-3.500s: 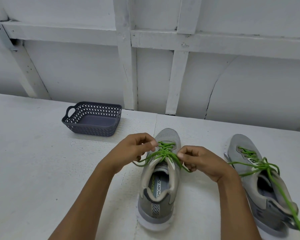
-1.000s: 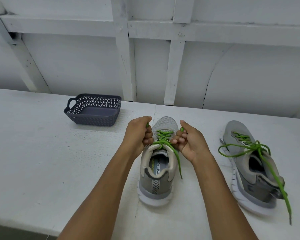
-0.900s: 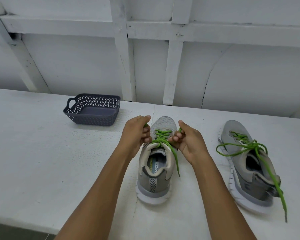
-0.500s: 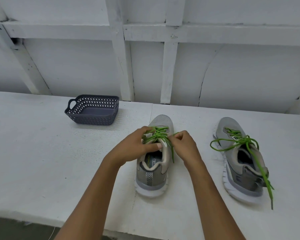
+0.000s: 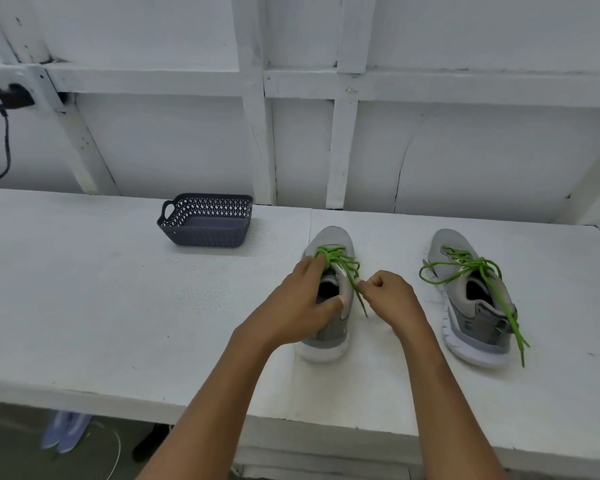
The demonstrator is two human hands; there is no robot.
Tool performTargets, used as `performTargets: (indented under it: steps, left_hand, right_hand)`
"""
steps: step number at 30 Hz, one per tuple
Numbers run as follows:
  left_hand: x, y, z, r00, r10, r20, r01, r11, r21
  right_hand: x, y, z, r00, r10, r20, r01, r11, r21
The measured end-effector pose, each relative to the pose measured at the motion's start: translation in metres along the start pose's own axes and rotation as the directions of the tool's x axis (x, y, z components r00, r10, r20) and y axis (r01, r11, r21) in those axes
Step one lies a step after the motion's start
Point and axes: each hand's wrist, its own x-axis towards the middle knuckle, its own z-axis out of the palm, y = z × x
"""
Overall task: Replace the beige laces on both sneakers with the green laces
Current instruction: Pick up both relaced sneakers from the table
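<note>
Two grey sneakers stand on the white table, toes pointing away from me. The left sneaker (image 5: pixel 332 238) carries a green lace (image 5: pixel 342 260) threaded through its eyelets. My left hand (image 5: pixel 300 303) lies over this shoe's opening, with its fingertips at the lace crossings and its thumb on the collar, holding the upper. My right hand (image 5: pixel 390 296) is just right of the shoe and pinches one free end of that lace. The right sneaker (image 5: pixel 473 306) has a loose green lace (image 5: pixel 465 268) that trails over its heel onto the table.
A dark perforated basket (image 5: pixel 205 233) stands at the back left of the table (image 5: pixel 84 289), near the white panelled wall. The table's front edge runs close below my forearms. A black cable (image 5: pixel 6 140) hangs on the wall at far left.
My left hand has let go of the lace loops and slid forward over the shoe's opening. My right hand drew one lace end out to the right. The view has pulled back.
</note>
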Motion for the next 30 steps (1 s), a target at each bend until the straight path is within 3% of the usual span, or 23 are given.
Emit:
performTargets:
  steps: [4,7,16,19,24,30]
  left_hand:
    - [0.0,-0.006,0.019,1.0,0.013,-0.003,-0.012,0.988,0.151]
    - [-0.002,-0.009,0.036,0.996,0.035,-0.083,-0.017,0.978,0.206]
    - [0.005,0.004,0.055,0.942,0.061,-0.33,-0.017,0.991,0.136]
    - [0.014,0.021,0.059,0.925,0.049,-0.378,-0.005,0.993,0.115]
    - [0.036,0.051,0.082,0.918,0.059,-0.392,0.007,0.987,0.163]
    - [0.051,0.063,0.115,0.928,0.009,-0.372,0.068,0.979,0.193]
  right_hand:
    - [-0.023,0.006,-0.008,1.0,-0.003,-0.027,0.002,0.998,-0.07]
    - [-0.038,0.013,-0.019,0.997,-0.011,-0.073,0.003,0.994,-0.109]
    - [-0.04,0.023,-0.053,0.93,-0.185,-0.319,0.13,0.974,-0.185]
    - [-0.039,0.028,-0.067,0.89,-0.232,-0.392,0.107,0.943,-0.316]
    - [-0.036,0.043,-0.085,0.936,-0.112,-0.332,-0.13,0.768,-0.627]
    - [-0.028,0.06,-0.089,0.973,-0.056,-0.222,-0.121,0.698,-0.706]
